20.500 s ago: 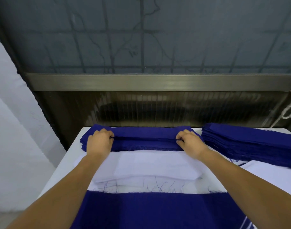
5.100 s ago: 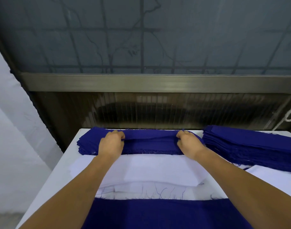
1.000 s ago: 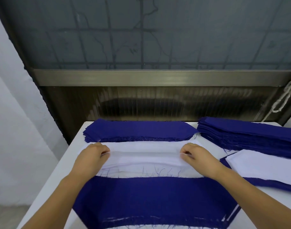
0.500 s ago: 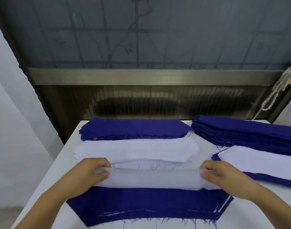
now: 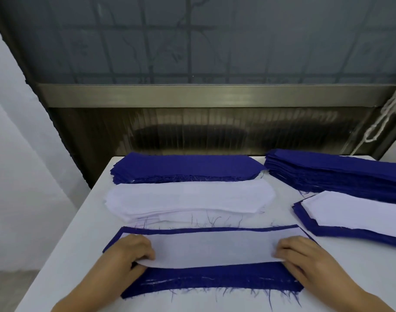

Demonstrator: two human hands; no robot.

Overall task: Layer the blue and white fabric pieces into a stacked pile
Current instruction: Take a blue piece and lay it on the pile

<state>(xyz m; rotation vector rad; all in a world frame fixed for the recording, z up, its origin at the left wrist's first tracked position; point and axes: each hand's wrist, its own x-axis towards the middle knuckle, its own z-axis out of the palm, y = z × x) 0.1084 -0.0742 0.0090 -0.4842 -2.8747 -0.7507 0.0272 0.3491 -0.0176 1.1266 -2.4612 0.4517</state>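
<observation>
A single white fabric piece (image 5: pixel 212 248) lies across a blue fabric piece (image 5: pixel 215 281) on the near part of the white table (image 5: pixel 84 233). My left hand (image 5: pixel 129 253) pinches the white piece's left end, and my right hand (image 5: pixel 305 255) pinches its right end. The near edge of the white piece is slightly lifted off the blue. Behind them sits a stack of white pieces (image 5: pixel 188 199), and further back a stack of blue pieces (image 5: pixel 185 167).
A tall stack of blue pieces (image 5: pixel 341 176) fills the back right. In front of it lies a layered pile with a white piece on top and blue edges showing (image 5: pixel 354 217). A dark wall panel and metal rail rise behind the table. The table's left edge drops off.
Both hands took a white piece from the white stack, drew it toward me and lowered it onto the near blue piece. The view has tilted down slightly.
</observation>
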